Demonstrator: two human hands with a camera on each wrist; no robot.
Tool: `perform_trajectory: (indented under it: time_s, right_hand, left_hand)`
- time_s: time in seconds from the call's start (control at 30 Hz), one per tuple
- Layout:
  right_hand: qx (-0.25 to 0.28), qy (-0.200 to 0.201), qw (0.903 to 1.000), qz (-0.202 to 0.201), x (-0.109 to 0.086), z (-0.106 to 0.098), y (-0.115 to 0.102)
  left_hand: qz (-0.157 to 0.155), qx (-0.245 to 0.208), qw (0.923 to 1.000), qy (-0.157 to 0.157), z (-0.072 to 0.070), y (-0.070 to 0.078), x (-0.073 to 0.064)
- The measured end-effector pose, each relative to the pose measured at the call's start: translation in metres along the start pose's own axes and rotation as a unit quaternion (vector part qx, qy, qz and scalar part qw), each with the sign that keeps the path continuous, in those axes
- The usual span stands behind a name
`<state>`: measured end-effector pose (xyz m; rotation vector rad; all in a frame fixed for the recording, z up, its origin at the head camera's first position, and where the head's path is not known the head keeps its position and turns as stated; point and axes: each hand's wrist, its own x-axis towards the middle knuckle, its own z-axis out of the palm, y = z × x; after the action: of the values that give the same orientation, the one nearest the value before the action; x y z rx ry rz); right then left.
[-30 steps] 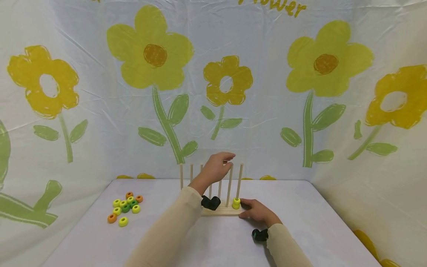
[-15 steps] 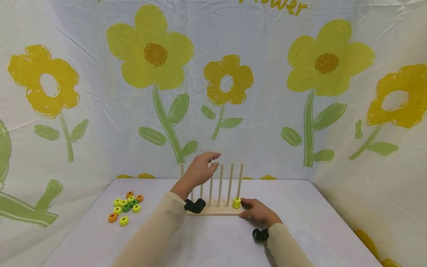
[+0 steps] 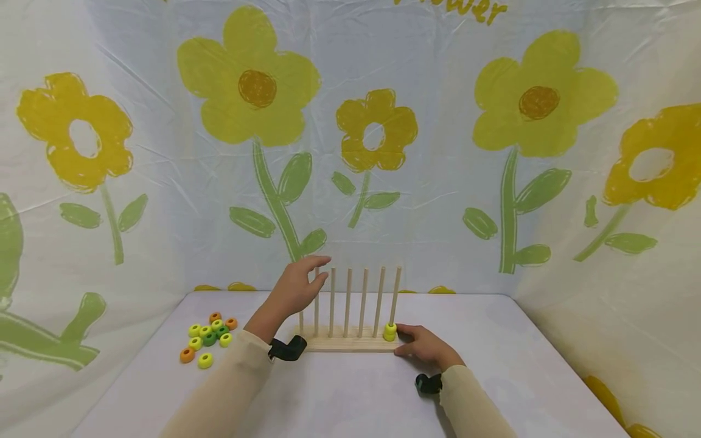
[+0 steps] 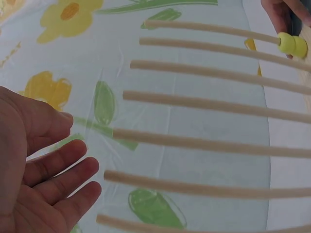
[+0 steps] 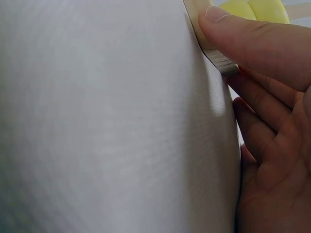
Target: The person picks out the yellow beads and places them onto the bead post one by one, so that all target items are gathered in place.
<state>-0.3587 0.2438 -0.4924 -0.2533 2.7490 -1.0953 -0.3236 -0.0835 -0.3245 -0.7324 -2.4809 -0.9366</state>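
Above, cropped "ower" lettering [image 3: 466, 8], right hand [image 3: 427, 345] holding rack [image 3: 350, 345]

Have drawn the left hand [image 3: 298, 286] leftward along the wooden rack [image 3: 350, 346] since a second ago, and slightly lower, from beside the right-hand pegs [image 3: 379, 301] to the left end. Have carried the black wrist device [image 3: 287, 348] from in front of the rack's middle to its left end, and swung the left beige sleeve [image 3: 224, 380] nearer the loose beads [image 3: 210, 339]. Have bared the tops of the middle pegs and hidden that of the leftmost
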Motion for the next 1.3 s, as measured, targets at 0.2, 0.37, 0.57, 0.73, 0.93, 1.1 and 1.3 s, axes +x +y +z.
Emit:
perform_trajectory:
  time_s: [0.2,0.37,0.57,0.73,0.93,1.1,1.3]
  right_hand:
    - [0.001,0.0,1.0,0.007,-0.001,0.0,-0.002]
    - [0.0,-0.002,0.9999,0.011,-0.004,-0.003,-0.005]
    - [-0.002,-0.004,1.0,0.008,-0.007,-0.006,-0.01]
    - [-0.001,-0.008,0.9999,0.012,-0.005,-0.003,-0.008]
    - [0.008,-0.006,0.9998,0.016,-0.004,-0.003,-0.009]
    - [0.012,-0.002,0.9998,0.018,-0.006,-0.004,-0.009]
    - [0.009,-0.003,0.9998,0.019,-0.005,-0.002,-0.007]
  left_hand:
    - [-0.005,0.011,0.9997,0.021,-0.01,-0.016,-0.017]
    - [-0.017,0.02,0.9992,0.03,-0.018,-0.029,-0.031]
    - [-0.043,0.029,0.9984,0.023,-0.025,-0.044,-0.048]
    - [-0.062,0.039,0.9969,0.027,-0.029,-0.055,-0.06]
    - [-0.069,0.052,0.9958,0.032,-0.034,-0.067,-0.072]
    - [-0.082,0.041,0.9953,0.031,-0.036,-0.077,-0.081]
    - [-0.098,0.049,0.9934,0.034,-0.039,-0.088,-0.092]
